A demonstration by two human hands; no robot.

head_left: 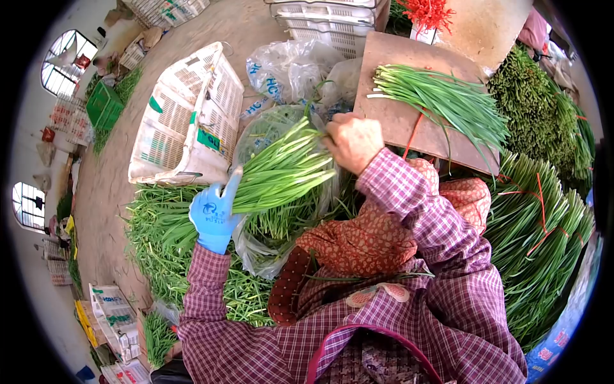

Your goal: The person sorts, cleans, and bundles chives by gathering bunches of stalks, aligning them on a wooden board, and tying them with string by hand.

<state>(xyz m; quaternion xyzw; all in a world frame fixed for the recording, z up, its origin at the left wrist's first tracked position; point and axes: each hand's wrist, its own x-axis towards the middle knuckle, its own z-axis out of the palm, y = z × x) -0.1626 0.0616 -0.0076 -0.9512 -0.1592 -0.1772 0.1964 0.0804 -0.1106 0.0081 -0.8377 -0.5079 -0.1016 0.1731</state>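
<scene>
My left hand [215, 214], in a blue glove, is wrapped round a loose bunch of garlic chives [281, 171]. Their pale stem ends fan out to the upper right. Bare and curled, my right hand [355, 142] is at those stem ends, fingers pinched together; what they hold, if anything, is hidden. Beneath the bunch, a clear plastic bag [254, 257] contains more greens. To the right, another chive bunch [441, 102] lies on a brown board [385, 131], with a red tie strip [414, 133] at its near side.
A white plastic crate [220, 121] stands beyond my left hand. Loose chives [163, 221] cover the ground at left. Tied chive bundles [531, 224] are piled at right. Red ties [427, 13] and stacked crates [332, 25] are at the far side.
</scene>
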